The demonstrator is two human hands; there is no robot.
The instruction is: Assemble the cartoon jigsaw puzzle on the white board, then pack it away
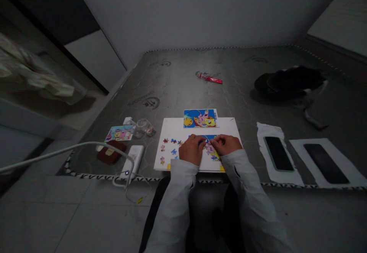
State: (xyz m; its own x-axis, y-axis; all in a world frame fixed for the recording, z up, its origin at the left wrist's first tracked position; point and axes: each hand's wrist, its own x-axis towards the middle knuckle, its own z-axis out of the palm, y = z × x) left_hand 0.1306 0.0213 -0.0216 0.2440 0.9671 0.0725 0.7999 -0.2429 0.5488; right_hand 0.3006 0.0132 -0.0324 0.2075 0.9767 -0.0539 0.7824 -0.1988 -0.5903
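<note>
My left hand [192,150] and my right hand [227,145] meet over a partly covered jigsaw puzzle [212,153] with a colourful cartoon picture. Fingers and thumb of each hand are drawn into a pinch, the tips close together above the puzzle's upper part. What lies between the fingertips is too small and dark to make out. Loose jigsaw pieces [174,151] lie spread on the white board [169,128], left of my left hand. Just beyond my hands, a picture card [200,118] with a similar cartoon on blue rests at the board's far edge.
Left of the board are a white power strip [134,159] with a cable [94,144], a dark red case [111,151], another cartoon card [119,133] and a clear plastic bag [145,127]. Two phones [278,153] lie at right. Farther back are a red packet [210,78] and a black cap [289,81].
</note>
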